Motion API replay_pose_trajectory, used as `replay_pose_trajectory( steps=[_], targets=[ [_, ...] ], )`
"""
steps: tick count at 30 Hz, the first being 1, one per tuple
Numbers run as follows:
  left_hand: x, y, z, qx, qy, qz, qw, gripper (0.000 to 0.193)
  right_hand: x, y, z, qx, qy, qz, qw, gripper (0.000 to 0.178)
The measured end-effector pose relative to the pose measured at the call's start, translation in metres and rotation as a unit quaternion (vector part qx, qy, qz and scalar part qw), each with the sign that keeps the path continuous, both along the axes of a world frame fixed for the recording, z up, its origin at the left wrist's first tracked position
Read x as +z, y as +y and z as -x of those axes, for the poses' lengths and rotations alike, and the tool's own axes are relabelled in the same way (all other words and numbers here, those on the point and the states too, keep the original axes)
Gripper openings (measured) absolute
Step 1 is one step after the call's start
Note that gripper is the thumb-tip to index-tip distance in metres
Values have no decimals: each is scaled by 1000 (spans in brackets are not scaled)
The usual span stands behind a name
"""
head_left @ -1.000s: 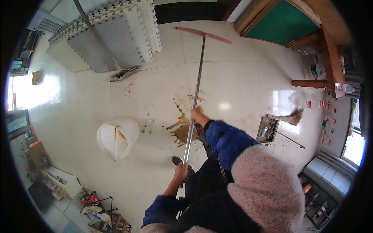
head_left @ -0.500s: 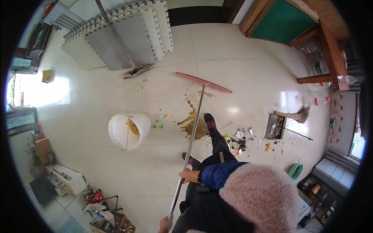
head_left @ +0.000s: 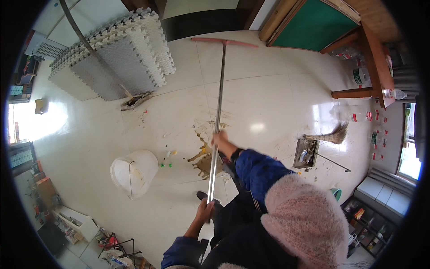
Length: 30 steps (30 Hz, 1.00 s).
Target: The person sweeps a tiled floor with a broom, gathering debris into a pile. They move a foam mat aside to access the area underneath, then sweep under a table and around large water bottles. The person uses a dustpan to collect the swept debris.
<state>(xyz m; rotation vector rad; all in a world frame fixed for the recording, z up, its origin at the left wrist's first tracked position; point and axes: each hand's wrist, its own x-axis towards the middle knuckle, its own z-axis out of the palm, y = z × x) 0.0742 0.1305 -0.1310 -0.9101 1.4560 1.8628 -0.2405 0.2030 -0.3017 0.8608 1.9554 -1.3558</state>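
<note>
Pushed well away since half a second ago, the squeegee (head_left: 219, 103) now has its head near the dark threshold (head_left: 201, 23), past the spill (head_left: 204, 167), and the right hand (head_left: 219, 138) is farther forward too. Off left stands the white bucket (head_left: 147, 168); what it holds is hard to make out. Next comes the left hand (head_left: 204, 210), its fingers wrapped around the pole's near end. Brown and ragged, the spill is partly hidden by the pole. Right fingers grasp the pole farther up (their tips are blurred). Judging by the reach, this is the far end of a floor stroke; the next move seems to call for a steady two-handed draw back. Farther right, the blue sleeve (head_left: 264, 168) blocks some floor (head_left: 268, 103), and the dustpan (head_left: 313, 148) has contents too small to tell.
</note>
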Motion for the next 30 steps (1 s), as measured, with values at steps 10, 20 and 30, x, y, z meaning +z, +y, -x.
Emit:
replay_pose_trajectory(
  steps=[10, 20, 30],
  targets=[
    [4, 94, 137, 147, -35, -267, 952, 32, -41, 58, 164, 82, 186, -160, 966, 14],
    [0, 103, 115, 121, -17, -208, 970, 38, 5, 60, 140, 109, 200, -160, 960, 18],
    [-27, 75, 47, 80, -79, -154, 982, 38, -16, 44, 79, 120, 82, -98, 985, 25]
  ],
)
